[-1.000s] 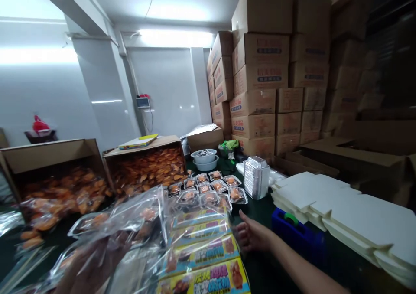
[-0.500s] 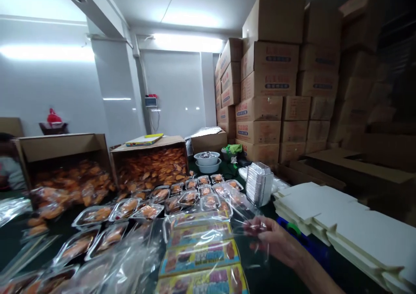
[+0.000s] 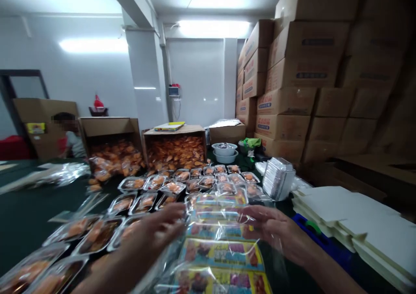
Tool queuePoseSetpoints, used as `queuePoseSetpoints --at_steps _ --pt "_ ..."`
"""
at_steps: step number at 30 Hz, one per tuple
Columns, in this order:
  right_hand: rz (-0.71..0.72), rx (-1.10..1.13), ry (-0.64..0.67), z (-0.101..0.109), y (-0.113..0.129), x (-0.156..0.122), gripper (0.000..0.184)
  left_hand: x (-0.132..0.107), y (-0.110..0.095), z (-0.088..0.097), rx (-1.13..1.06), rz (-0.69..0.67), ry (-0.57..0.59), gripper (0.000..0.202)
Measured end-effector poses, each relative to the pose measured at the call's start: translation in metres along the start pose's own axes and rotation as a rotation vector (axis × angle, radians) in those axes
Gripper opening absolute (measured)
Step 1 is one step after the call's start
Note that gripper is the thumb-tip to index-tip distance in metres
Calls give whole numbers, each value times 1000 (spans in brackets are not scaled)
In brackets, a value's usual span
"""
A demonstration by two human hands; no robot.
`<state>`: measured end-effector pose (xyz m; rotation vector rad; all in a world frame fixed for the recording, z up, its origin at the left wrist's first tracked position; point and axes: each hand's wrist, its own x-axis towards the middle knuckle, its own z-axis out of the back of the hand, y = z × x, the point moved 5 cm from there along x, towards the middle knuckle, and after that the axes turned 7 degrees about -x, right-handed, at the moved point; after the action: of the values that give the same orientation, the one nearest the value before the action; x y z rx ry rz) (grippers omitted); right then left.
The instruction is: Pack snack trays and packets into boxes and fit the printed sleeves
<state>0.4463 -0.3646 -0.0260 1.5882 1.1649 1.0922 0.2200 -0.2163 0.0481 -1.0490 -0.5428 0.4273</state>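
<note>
Colourful printed packages (image 3: 222,255), yellow and blue, lie in a row in front of me under clear plastic film (image 3: 221,231). My left hand (image 3: 156,231), smeared by motion, is at the left side of the row with thumb and fingers apart. My right hand (image 3: 276,231) is at the right side, its fingers stretched out against the film edge; some loose film hangs below it. Clear trays (image 3: 143,204) with orange-brown pieces of food stand left of and behind the packages.
A stack of foil trays (image 3: 277,179) and piled white cartons (image 3: 344,211) stand on the right. Open boxes (image 3: 175,148) of bagged food and two bowls (image 3: 225,153) are behind. Tall cardboard boxes (image 3: 286,99) rise at right. A person (image 3: 72,140) is at far left.
My left hand has come into view over the left trays. My right hand no longer lifts the film to the right; its fingers now lie along the row. The view has turned left.
</note>
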Motion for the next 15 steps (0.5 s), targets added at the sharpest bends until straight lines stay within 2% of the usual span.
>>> queuePoseSetpoints --at_steps 2,4,5,7,9,12,15 --pt "27 23 51 -19 8 -3 43 13 3 -43 35 -29 65 61" --pt "36 32 59 -29 10 -6 43 33 9 -80 -42 -53 122 74" --pt "31 27 49 -30 9 -8 42 43 14 -92 -110 -31 151 68" --pt "2 2 -1 -24 7 -11 39 55 25 -101 -246 33 182 52" --pt "-24 -16 -57 -13 4 -15 36 56 35 -89 -316 66 159 43" --pt "-49 5 -115 3 4 -22 36 44 40 -48 -304 49 26 37" --pt "-67 29 -141 7 9 -24 40 25 23 -14 -80 22 -119 24"
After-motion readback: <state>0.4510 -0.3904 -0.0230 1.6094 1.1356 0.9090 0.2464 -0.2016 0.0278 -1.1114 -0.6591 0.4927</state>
